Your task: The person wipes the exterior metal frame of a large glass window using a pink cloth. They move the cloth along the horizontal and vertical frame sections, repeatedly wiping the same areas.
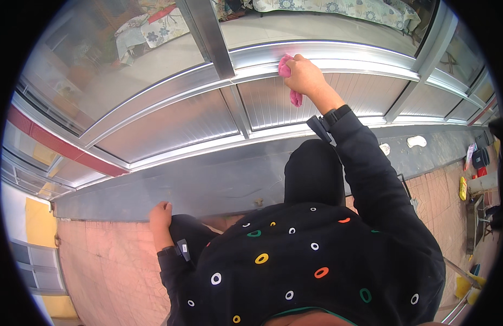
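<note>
Bunched in my right hand [306, 77] is a pink cloth [284, 67], pressed against the silvery metal rail [259, 55] below a glass pane. One end of the cloth hangs down in front of the ribbed lower panel [263, 106]. My left hand [161, 219] is low at the left, beside my bent knee, with its fingers curled together and nothing visible in them. A vertical metal post [206, 38] divides the glazing left of the cloth.
A grey ledge [218, 175] runs along the foot of the glazed front. White objects [416, 141] lie on it at right. Reddish paving [109, 261] lies below. A yellow packet [463, 188] and a dark container [480, 158] are at far right. Patterned covers [337, 7] show through the glass.
</note>
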`<state>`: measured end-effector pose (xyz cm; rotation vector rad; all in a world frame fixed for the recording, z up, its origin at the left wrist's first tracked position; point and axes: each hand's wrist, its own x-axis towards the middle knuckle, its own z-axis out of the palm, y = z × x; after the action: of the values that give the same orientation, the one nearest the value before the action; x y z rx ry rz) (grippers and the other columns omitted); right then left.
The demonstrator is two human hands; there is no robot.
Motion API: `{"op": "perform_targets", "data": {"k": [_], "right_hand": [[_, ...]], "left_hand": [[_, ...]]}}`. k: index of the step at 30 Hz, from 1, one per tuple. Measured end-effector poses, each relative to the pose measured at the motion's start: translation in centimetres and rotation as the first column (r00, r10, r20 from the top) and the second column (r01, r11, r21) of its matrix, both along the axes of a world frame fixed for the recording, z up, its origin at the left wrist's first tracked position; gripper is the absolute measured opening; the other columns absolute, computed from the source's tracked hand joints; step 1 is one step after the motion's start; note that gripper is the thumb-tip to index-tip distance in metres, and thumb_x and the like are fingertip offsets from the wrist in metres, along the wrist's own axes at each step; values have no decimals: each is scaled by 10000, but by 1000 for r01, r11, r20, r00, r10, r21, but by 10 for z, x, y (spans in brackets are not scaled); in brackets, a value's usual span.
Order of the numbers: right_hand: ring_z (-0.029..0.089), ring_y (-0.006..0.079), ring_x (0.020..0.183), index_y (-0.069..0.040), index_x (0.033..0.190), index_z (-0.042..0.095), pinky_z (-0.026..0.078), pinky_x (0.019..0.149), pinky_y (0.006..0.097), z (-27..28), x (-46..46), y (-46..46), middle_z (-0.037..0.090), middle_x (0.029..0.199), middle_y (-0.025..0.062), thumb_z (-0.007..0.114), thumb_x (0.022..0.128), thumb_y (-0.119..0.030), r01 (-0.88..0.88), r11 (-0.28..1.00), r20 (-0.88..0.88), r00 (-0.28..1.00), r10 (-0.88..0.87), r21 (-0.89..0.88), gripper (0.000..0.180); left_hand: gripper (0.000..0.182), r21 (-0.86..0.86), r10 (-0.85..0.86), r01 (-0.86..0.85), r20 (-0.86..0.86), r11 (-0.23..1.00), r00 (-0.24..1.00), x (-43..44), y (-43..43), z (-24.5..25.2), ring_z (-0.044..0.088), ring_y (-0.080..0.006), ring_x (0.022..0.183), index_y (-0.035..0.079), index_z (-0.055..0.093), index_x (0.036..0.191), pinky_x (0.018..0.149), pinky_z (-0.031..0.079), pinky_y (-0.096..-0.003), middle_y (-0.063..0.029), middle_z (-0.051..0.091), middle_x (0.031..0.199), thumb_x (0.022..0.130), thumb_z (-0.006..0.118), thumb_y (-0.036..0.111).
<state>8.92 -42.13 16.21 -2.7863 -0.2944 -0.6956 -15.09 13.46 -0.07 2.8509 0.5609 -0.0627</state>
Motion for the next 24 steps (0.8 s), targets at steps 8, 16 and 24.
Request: {"op": "perform_targets", "data": {"k": [8, 16, 24], "right_hand": [[677, 354, 979, -52, 1005, 733, 569, 870, 445, -4, 14, 100, 670, 1067, 153, 685, 747, -186, -194, 979, -15, 981, 194, -66, 295], [716, 189, 836, 23, 1086, 703, 586, 777, 302, -23, 4, 81, 721, 924, 104, 656, 810, -14, 103, 147, -177, 417, 891, 984, 283], [646, 323, 997, -95, 1134, 705, 530, 848, 390, -2, -32, 133, 682, 1063, 112, 715, 726, -73, -518, 713, 78, 831, 552, 473, 409]], "left_hand": [[380, 25, 26, -27, 4, 999, 1000, -7, 3, -4, 658, -418, 1060, 61, 719, 1141, 912, 520, -500, -222, 708, 1101, 948, 565, 350], [363, 60, 10, -20, 164, 998, 986, -8, 20, -34, 683, -425, 958, 63, 743, 1058, 862, 540, -499, -217, 726, 993, 939, 592, 371], [358, 71, 23, -27, 67, 997, 998, -6, 19, -26, 679, -401, 1005, 90, 731, 1116, 877, 537, -485, -205, 725, 1036, 945, 592, 373]]}}
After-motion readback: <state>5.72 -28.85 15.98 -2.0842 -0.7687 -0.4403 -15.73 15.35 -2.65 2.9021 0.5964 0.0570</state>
